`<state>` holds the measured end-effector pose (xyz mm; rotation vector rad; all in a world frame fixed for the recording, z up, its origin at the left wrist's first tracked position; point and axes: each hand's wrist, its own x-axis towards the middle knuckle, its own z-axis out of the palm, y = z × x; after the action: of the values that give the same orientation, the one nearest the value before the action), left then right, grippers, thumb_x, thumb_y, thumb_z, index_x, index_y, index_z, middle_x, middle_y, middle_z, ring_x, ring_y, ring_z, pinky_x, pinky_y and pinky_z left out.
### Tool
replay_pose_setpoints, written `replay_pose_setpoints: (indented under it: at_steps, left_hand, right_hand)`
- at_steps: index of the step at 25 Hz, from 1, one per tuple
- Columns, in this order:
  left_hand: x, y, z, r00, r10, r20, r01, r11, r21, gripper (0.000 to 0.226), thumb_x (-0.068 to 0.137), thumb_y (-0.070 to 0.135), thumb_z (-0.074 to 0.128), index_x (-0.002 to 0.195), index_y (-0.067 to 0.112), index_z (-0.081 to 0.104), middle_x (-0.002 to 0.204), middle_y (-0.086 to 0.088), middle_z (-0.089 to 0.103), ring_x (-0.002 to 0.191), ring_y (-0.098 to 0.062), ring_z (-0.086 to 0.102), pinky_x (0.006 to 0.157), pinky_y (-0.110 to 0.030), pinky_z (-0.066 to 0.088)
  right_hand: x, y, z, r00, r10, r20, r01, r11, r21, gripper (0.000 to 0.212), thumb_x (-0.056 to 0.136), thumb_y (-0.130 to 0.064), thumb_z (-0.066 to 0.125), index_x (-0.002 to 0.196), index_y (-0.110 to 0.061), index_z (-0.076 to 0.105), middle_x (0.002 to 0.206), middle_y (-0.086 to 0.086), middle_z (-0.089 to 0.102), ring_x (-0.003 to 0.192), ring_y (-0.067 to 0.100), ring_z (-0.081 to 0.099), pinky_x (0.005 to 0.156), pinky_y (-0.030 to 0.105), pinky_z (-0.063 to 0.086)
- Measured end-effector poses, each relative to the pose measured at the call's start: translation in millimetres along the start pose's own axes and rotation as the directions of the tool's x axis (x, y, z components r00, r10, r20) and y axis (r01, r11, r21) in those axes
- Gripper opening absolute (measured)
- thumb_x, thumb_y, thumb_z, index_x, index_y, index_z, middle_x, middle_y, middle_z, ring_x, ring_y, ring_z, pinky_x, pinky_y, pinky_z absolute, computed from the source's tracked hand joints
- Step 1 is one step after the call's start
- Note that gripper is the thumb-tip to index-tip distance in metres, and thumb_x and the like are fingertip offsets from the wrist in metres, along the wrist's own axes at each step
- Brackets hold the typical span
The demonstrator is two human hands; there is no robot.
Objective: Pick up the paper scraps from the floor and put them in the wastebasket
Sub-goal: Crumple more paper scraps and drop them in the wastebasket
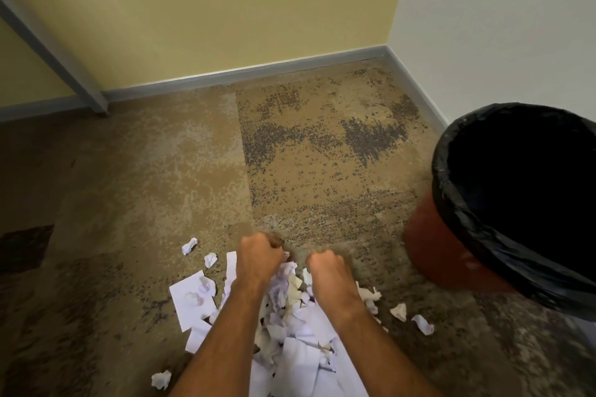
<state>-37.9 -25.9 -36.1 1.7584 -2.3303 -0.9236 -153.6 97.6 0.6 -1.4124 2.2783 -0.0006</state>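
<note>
Brown speckled carpet (200, 171) covers the floor of a room corner, with a yellow wall (209, 10) at the back and a white wall (500, 26) to the side. Nearest to the person, a heap of paper scraps (290, 342) lies on the carpet: white torn pieces, some flat, some crumpled. Both hands rest on the far edge of this heap. The left hand (259, 256) is curled into a fist and seems to close on some scraps, though what it holds is hidden. The right hand (325, 271) is also clenched, with paper under it; I cannot tell how much it grips. Small crumpled balls (189, 245) lie apart from the heap, on its left and right sides. The wastebasket (516, 203), red with a black liner (477, 235), stands to the right of the heap and a little further away, tilted toward the person.

I judge the paper very light, soft and not fragile. It is best scooped from below the heap with both hands pressed together, because loose pieces can slip out easily.
</note>
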Motion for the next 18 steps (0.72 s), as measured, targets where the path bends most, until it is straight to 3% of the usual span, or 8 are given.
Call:
replay_pose_setpoints:
  at_steps: [3,5,9,14,18]
  left_hand:
    - [-9.4,10.5,-6.0,0.991,0.035,0.126,-0.052,0.989,0.137,0.026,0.086,0.021,0.077,0.111,0.021,0.086,0.101,-0.006,0.083,0.080,-0.020,0.065,0.075,-0.026,0.054]
    - [-9.9,11.1,-9.3,0.984,0.076,0.163,-0.110,0.970,0.218,0.027,0.084,0.026,0.086,0.111,0.020,0.085,0.100,-0.005,0.083,0.085,-0.022,0.072,0.080,-0.029,0.060]
    - [-6.9,8.1,-8.6,0.981,0.125,0.148,-0.166,0.934,0.315,0.019,0.091,0.018,0.080,0.109,0.018,0.086,0.100,-0.008,0.083,0.090,-0.025,0.076,0.083,-0.034,0.063]
    - [-8.5,6.5,-6.7,0.982,0.174,0.079,-0.191,0.917,0.350,0.017,0.098,0.007,0.070,0.109,0.012,0.083,0.102,-0.013,0.081,0.090,-0.028,0.075,0.082,-0.036,0.059]
    - [-6.8,4.3,-3.5,0.985,0.174,0.024,-0.172,0.935,0.310,0.020,0.098,0.006,0.069,0.103,0.016,0.085,0.096,-0.009,0.082,0.079,-0.024,0.072,0.075,-0.032,0.058]
  right_hand:
    - [-19.1,-8.3,4.2,0.999,0.011,0.045,-0.015,0.996,0.083,0.046,0.090,0.000,0.074,0.133,-0.016,0.068,0.139,0.012,0.063,0.122,0.033,0.067,0.096,0.041,0.062]
    - [-25.1,-15.5,16.0,0.997,-0.019,0.076,0.018,1.000,0.014,0.061,0.087,-0.005,0.078,0.144,-0.019,0.059,0.156,0.016,0.044,0.136,0.039,0.052,0.105,0.050,0.058]
    - [-40.0,-24.4,31.9,0.997,-0.035,0.076,0.046,0.988,-0.148,0.036,0.097,0.005,0.063,0.129,-0.009,0.071,0.143,0.019,0.054,0.126,0.039,0.055,0.098,0.043,0.059]
    - [-45.1,-23.3,23.9,1.000,-0.020,0.001,0.020,0.998,-0.054,0.033,0.098,0.014,0.058,0.121,-0.003,0.073,0.128,0.017,0.066,0.117,0.035,0.066,0.088,0.040,0.062]
    - [-38.7,-13.6,16.1,0.995,0.096,-0.006,-0.096,0.995,0.006,0.027,0.100,0.012,0.054,0.116,-0.001,0.072,0.112,0.016,0.075,0.098,0.028,0.073,0.073,0.031,0.051]
